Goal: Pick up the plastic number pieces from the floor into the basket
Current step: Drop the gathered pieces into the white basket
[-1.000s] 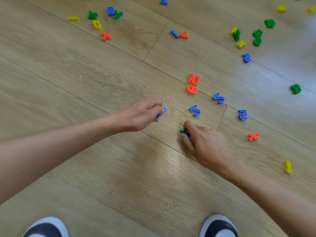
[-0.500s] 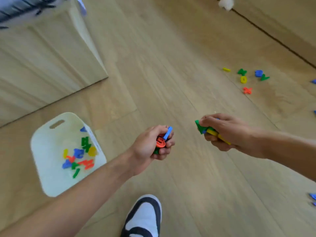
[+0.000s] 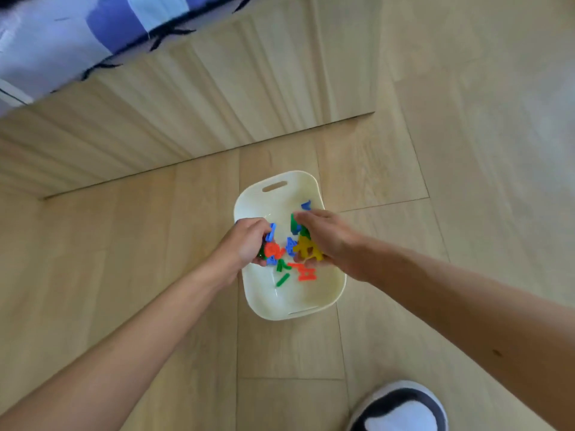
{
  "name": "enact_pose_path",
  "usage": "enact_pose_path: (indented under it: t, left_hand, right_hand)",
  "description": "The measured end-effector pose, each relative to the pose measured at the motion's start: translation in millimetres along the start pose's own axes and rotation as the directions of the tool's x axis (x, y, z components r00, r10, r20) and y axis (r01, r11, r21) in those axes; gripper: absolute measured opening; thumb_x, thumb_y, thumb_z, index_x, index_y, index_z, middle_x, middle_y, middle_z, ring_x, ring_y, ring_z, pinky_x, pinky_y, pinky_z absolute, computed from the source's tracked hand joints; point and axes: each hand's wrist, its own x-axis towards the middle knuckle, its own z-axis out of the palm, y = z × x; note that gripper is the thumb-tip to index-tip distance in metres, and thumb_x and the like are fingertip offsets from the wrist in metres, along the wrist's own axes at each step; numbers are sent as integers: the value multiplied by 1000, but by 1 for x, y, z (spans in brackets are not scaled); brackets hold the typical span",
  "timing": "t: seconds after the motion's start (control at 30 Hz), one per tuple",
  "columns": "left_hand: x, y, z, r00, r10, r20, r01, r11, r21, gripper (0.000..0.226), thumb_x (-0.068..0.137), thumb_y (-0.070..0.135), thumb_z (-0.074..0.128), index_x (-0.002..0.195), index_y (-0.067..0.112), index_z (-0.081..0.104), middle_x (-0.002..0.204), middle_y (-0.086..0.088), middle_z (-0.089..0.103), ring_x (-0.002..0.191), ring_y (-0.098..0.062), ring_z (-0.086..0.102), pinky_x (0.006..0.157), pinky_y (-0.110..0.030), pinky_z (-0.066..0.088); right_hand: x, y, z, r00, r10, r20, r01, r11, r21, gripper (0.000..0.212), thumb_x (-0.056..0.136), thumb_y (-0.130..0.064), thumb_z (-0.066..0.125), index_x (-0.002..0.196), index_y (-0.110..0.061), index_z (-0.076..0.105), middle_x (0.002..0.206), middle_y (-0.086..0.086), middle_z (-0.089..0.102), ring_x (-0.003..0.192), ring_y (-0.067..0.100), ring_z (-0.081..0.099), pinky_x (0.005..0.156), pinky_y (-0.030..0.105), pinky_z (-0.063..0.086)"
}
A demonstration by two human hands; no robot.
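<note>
Cream plastic basket (image 3: 323, 301) on floor, colourful number pieces (image 3: 306, 273) scattered inside

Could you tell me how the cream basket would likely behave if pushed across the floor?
The basket would probably slide rather than tip: it sits low and wide on the smooth wooden floor. It looks like thin plastic holding only a few number pieces, so it is likely light.
</note>
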Motion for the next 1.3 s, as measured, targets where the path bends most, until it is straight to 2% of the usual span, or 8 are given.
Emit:
enact_pose_path:
  t: [0.1,0.23,0.37,0.57,0.83,0.93,1.1,1.3]
  left_hand:
    - [7,-3,-4,999,-49,18,50,998,-31,19,92,7,47,77,3,58,80,-10,59,62,-11,63,56,-30,57]
    - [8,-3,-6,992,-123,-12,124,992,24,22,91,19,54,102,7,68,107,-7,63,99,-23,61,84,-39,54]
    - [3,12,-3,995,-97,-30,100,989,106,25,93,23,53,110,10,65,118,-8,60,112,-27,56,89,-42,52]
    - [-19,72,59,976,168,139,-188,972,143,19,98,18,48,102,14,66,114,-9,65,111,-22,59,97,-45,48]
    - [-130,145,258,553,302,776,-615,777,136,20,96,13,52,96,22,70,107,4,70,106,-12,62,83,-30,49]
    - [-188,161,337,314,167,935,-790,592,160,18,95,27,56,94,35,72,103,12,71,103,-8,64,82,-30,49]
    - [-282,171,424,103,61,993,-989,113,95,33,68,69,48,96,57,61,92,25,68,86,4,63,75,-32,52]
    - [-378,129,514,74,-203,976,-947,-321,5,21,87,55,46,100,43,56,94,26,59,79,15,54,63,-11,38]
  right_hand:
    - [4,3,6,996,67,63,-72,994,86,42,100,-44,41,125,-15,56,122,14,64,105,29,66,91,45,55]
    - [2,2,-4,990,99,98,-113,984,141,43,100,-52,38,123,-20,55,110,5,65,84,17,65,67,35,53]
    - [-10,-4,-33,999,21,33,-26,989,146,60,101,-52,36,145,-11,42,148,14,42,130,31,47,106,47,41]
    - [-96,6,-144,984,-108,-140,97,992,-80,56,102,-51,33,130,-8,55,125,17,60,110,28,64,95,41,53]
    - [-317,113,-309,787,-91,-611,155,986,53,54,103,-47,36,119,-1,59,106,23,68,96,35,69,94,44,51]
    - [-408,193,-335,635,-73,-769,301,941,158,46,102,-44,41,113,-4,60,99,21,69,90,31,69,89,42,52]
    - [-508,329,-337,447,14,-895,407,888,216,33,101,-34,46,109,-6,62,91,14,69,81,25,68,76,34,54]
    - [-555,487,-296,239,117,-964,112,983,147,11,96,-22,58,99,-12,61,87,7,67,72,19,64,64,26,49]
